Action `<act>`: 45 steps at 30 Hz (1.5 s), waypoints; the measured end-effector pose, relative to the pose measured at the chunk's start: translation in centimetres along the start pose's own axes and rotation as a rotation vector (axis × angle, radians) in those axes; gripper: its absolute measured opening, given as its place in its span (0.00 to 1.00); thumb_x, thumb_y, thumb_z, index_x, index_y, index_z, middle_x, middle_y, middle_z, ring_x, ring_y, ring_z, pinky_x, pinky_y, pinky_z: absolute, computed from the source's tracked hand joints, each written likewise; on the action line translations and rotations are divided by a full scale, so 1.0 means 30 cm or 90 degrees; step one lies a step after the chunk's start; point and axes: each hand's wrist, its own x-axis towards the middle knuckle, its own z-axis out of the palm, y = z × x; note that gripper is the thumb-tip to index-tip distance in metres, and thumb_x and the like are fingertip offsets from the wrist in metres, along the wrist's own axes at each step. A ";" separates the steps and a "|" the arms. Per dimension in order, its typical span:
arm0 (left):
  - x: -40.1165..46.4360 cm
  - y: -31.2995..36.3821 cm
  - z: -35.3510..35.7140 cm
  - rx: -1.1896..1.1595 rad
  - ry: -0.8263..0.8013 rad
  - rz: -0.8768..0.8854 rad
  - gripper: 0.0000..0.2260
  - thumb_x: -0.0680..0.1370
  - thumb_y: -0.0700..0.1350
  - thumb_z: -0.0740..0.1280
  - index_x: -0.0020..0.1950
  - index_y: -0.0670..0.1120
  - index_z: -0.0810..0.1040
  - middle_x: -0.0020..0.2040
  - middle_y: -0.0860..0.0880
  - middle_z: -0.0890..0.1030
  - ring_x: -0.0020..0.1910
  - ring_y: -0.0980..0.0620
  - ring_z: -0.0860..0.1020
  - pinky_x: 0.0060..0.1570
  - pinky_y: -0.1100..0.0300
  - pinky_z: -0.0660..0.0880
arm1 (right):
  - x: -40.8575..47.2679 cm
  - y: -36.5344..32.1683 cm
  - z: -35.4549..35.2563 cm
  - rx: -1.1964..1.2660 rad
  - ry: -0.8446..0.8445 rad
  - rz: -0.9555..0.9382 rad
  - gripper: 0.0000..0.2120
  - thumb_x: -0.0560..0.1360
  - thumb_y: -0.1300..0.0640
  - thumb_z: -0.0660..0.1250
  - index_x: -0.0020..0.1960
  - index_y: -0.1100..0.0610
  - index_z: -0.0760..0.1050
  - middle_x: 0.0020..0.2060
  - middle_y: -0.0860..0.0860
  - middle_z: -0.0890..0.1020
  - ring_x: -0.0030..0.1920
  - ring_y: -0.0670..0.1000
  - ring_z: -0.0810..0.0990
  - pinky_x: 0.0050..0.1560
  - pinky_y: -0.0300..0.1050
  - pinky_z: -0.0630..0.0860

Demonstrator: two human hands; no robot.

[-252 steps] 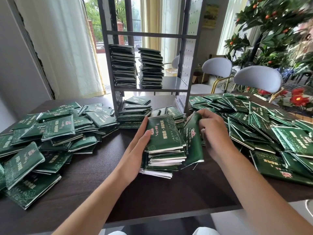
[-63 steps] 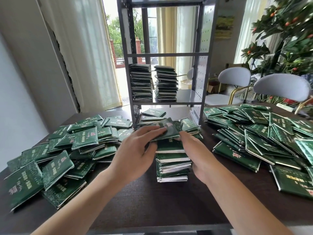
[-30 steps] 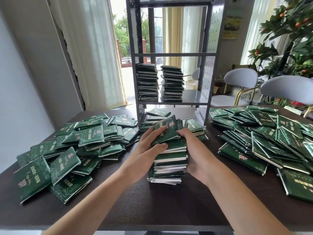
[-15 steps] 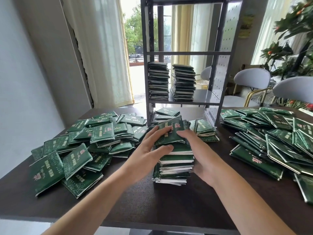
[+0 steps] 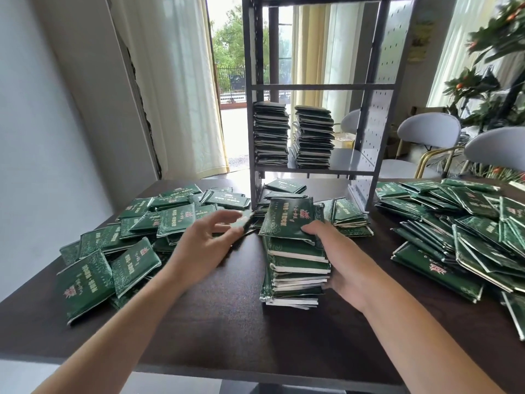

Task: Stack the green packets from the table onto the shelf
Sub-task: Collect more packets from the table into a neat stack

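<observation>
A tall stack of green packets [image 5: 295,265] stands on the dark table [image 5: 227,331] in front of me. My right hand [image 5: 343,263] grips its right side, thumb on the tilted top packet [image 5: 287,220]. My left hand [image 5: 204,243] hovers left of the stack with fingers spread, blurred and holding nothing. The grey metal shelf [image 5: 352,160] stands behind, with two packet stacks [image 5: 270,132] [image 5: 314,137] side by side on its lower board. The board's right part is bare.
Loose green packets lie in a heap on the left [image 5: 127,240] and a larger heap on the right [image 5: 468,228]. A few more [image 5: 350,214] sit under the shelf. Grey chairs [image 5: 429,132] and a leafy plant [image 5: 497,52] stand behind the table on the right.
My left hand has come off the stack's left side and moved left with fingers open. The right hand stays on the stack, which has not shifted.
</observation>
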 end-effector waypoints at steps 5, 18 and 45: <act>0.025 -0.108 0.000 0.472 -0.027 -0.024 0.19 0.80 0.48 0.67 0.72 0.53 0.75 0.67 0.51 0.78 0.63 0.49 0.77 0.60 0.56 0.75 | 0.013 0.003 0.018 -0.076 0.022 0.005 0.19 0.72 0.45 0.67 0.64 0.41 0.74 0.53 0.50 0.84 0.53 0.54 0.83 0.58 0.60 0.78; 0.009 -0.180 0.051 0.651 0.022 0.085 0.19 0.77 0.39 0.65 0.66 0.52 0.80 0.52 0.50 0.83 0.54 0.47 0.80 0.52 0.54 0.78 | 0.027 0.006 0.018 -0.127 0.061 0.016 0.24 0.62 0.40 0.68 0.59 0.34 0.76 0.57 0.50 0.82 0.58 0.57 0.81 0.59 0.64 0.78; -0.056 0.154 0.077 0.269 0.279 0.429 0.11 0.79 0.41 0.69 0.61 0.45 0.84 0.54 0.51 0.85 0.53 0.51 0.82 0.55 0.55 0.79 | 0.022 0.008 0.023 -0.154 0.073 0.024 0.47 0.56 0.36 0.69 0.75 0.34 0.62 0.62 0.46 0.80 0.61 0.55 0.79 0.62 0.63 0.78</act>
